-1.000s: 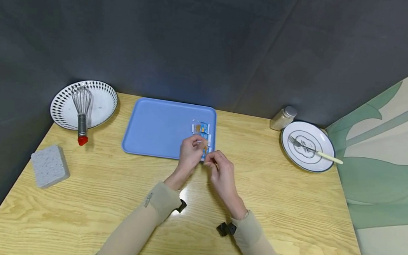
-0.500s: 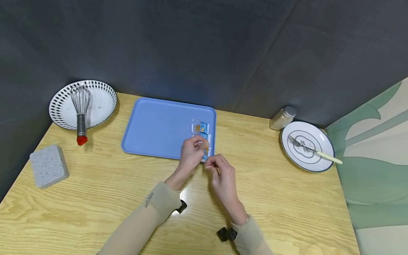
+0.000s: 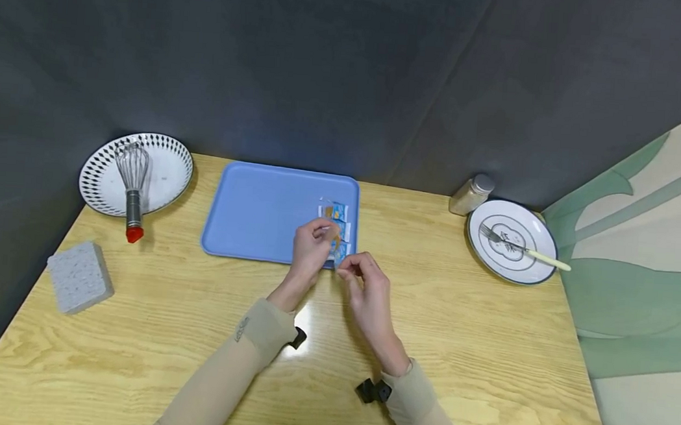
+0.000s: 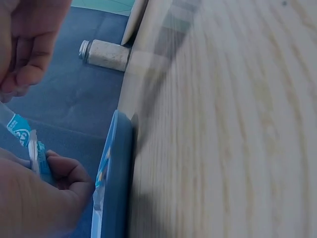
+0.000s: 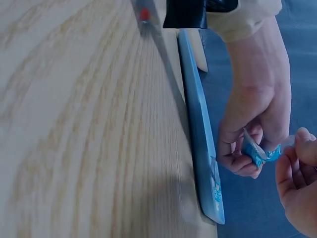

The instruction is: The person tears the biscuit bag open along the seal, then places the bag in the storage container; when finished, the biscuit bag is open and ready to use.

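A blue tray (image 3: 264, 211) lies at the back middle of the table. Near its right edge rests a small clear-and-blue snack packet (image 3: 333, 212) with something orange-brown inside, and more like it in front. Over the tray's front right corner, my left hand (image 3: 310, 249) grips a blue packet (image 5: 255, 152), whose lower part is hidden by the fingers. My right hand (image 3: 371, 292) is just right of it, in front of the tray. Its thumb and fingers pinch the clear end of the packet, as the right wrist view shows.
Back left stands a patterned plate (image 3: 170, 176) with a whisk (image 3: 135, 193) on it; a grey sponge block (image 3: 80, 278) lies in front. Back right are a glass shaker (image 3: 471, 194) and a white plate (image 3: 492, 267) bearing a fork (image 3: 531, 253). A dark curtain (image 3: 302, 73) hangs behind the table.
Both hands have shifted slightly left, the left hand more. More of the packets on the tray shows beside the left hand, and a packet end shows at the right fingertips.
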`<state>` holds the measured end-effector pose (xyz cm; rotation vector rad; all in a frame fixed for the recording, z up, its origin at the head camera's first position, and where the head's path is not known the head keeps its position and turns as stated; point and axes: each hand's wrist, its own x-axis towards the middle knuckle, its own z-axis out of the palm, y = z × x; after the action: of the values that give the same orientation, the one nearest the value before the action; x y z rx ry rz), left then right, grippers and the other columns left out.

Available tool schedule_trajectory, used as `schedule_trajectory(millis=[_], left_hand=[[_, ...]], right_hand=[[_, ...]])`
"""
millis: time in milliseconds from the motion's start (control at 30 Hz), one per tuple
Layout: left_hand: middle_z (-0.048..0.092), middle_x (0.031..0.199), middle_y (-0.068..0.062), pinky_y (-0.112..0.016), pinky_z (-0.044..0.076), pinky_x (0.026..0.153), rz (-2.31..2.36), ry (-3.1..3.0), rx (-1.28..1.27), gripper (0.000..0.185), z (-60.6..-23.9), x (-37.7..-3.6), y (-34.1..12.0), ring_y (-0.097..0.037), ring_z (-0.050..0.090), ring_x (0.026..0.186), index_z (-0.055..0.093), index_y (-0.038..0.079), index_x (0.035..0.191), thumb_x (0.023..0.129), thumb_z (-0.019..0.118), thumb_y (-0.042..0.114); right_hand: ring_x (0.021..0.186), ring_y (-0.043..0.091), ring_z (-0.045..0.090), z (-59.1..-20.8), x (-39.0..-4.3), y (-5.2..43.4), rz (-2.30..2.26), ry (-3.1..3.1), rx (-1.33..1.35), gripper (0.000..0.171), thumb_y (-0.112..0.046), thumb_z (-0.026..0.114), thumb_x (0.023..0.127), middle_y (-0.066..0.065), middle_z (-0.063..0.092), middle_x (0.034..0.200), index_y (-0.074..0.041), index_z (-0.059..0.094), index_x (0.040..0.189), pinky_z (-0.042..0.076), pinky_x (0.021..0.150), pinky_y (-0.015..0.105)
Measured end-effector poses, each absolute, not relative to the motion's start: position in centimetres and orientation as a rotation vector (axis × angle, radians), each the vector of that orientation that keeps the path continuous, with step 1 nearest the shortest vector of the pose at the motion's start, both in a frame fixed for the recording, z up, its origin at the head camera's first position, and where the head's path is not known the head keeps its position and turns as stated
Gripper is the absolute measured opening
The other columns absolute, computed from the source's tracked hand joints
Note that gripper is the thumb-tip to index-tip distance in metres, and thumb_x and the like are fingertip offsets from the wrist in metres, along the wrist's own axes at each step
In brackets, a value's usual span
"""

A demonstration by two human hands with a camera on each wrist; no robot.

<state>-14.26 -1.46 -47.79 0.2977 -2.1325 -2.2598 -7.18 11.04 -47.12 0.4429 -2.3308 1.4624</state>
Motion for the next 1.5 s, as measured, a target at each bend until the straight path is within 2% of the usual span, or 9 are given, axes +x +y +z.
schedule_trajectory(millis=[200, 333, 433, 533, 667, 933, 1100, 1300, 1500], left_hand=[[0.078, 0.088, -0.012, -0.022, 0.042, 0.066, -2.42, -1.985, 0.357, 0.014, -47.7, -14.4, -1.8, -0.009, 0.065, 0.076, 0.073, -0.011, 0.108, 0.103, 0.069, 0.002], [0.074, 0.078, 0.002, -0.018, 0.036, 0.054, -2.554, -1.812, 0.415, 0.011, -47.4, -14.8, -2.0, -0.003, 0.053, 0.057, 0.072, -0.008, 0.104, 0.103, 0.069, 0.002], [0.073, 0.081, -0.001, -0.016, 0.046, 0.053, -2.688, -1.665, 0.469, 0.007, -47.2, -15.2, -2.1, -0.004, 0.055, 0.055, 0.07, -0.006, 0.104, 0.104, 0.067, 0.0], [0.073, 0.088, -0.006, -0.022, 0.058, 0.062, -2.788, -1.573, 0.491, 0.005, -47.0, -15.5, -2.1, -0.011, 0.066, 0.068, 0.068, -0.006, 0.105, 0.105, 0.065, -0.001], [0.071, 0.092, -0.006, -0.024, 0.06, 0.068, -2.806, -1.563, 0.452, 0.005, -46.7, -16.1, -2.0, -0.013, 0.067, 0.075, 0.067, -0.007, 0.107, 0.104, 0.064, -0.004], [0.072, 0.083, 0.0, -0.026, 0.06, 0.069, -2.576, -1.823, 0.213, 0.016, -46.7, -17.9, -3.2, -0.008, 0.068, 0.073, 0.066, -0.01, 0.117, 0.1, 0.068, -0.008], [0.075, 0.094, -0.021, -0.031, 0.061, 0.07, -2.397, -2.065, 0.014, 0.041, -46.7, -19.0, -4.4, -0.013, 0.069, 0.072, 0.062, -0.006, 0.141, 0.101, 0.068, -0.008], [0.074, 0.109, -0.027, -0.046, 0.063, 0.08, -2.183, -2.279, -0.105, 0.026, -46.1, -21.4, -5.5, -0.022, 0.074, 0.082, 0.072, -0.009, 0.125, 0.099, 0.071, -0.008], [0.075, 0.103, -0.026, -0.035, 0.063, 0.074, -1.966, -2.423, -0.087, 0.032, -46.3, -24.2, -6.6, -0.033, 0.075, 0.079, 0.071, -0.007, 0.127, 0.095, 0.072, -0.011]], right_hand=[[0.101, 0.034, 0.067, -47.1, -7.7, 11.5, 1.678, -2.24, 0.33, 0.029, 0.011, 0.07, 0.097, 0.024, 0.064, 0.116, 0.011, 0.06, 0.125, 0.056, 0.087, 0.022], [0.105, 0.038, 0.065, -47.1, -8.6, 12.1, 1.752, -2.266, 0.249, 0.041, 0.01, 0.069, 0.1, 0.029, 0.062, 0.124, 0.012, 0.052, 0.138, 0.055, 0.088, 0.022], [0.1, 0.034, 0.066, -47.4, -9.7, 12.4, 1.778, -2.346, 0.206, 0.037, 0.007, 0.068, 0.101, 0.027, 0.066, 0.117, 0.014, 0.055, 0.135, 0.054, 0.083, 0.02], [0.092, 0.025, 0.068, -47.6, -11.1, 12.5, 1.852, -2.392, 0.162, 0.029, 0.006, 0.067, 0.103, 0.025, 0.068, 0.11, 0.014, 0.058, 0.13, 0.056, 0.08, 0.021], [0.083, 0.017, 0.068, -47.5, -13.1, 12.7, 1.958, -2.362, 0.139, 0.02, 0.009, 0.063, 0.104, 0.026, 0.068, 0.102, 0.014, 0.061, 0.123, 0.06, 0.078, 0.026], [0.086, 0.029, 0.064, -46.8, -16.4, 13.9, 1.673, -2.492, 0.404, 0.029, 0.005, 0.056, 0.106, 0.021, 0.07, 0.107, 0.003, 0.068, 0.133, 0.052, 0.071, 0.024], [0.095, 0.03, 0.064, -46.3, -17.9, 14.5, 1.538, -2.59, 0.478, 0.03, 0.002, 0.053, 0.108, 0.019, 0.07, 0.124, 0.001, 0.072, 0.131, 0.051, 0.076, 0.03], [0.099, 0.033, 0.064, -46.0, -20.7, 14.4, 1.473, -2.657, 0.544, 0.029, 0.001, 0.054, 0.11, 0.02, 0.068, 0.119, 0.002, 0.069, 0.134, 0.054, 0.084, 0.042], [0.09, 0.033, 0.064, -46.3, -24.2, 13.7, 1.363, -2.788, 0.526, 0.029, -0.003, 0.059, 0.109, 0.02, 0.067, 0.106, 0.004, 0.06, 0.137, 0.051, 0.08, 0.04]])
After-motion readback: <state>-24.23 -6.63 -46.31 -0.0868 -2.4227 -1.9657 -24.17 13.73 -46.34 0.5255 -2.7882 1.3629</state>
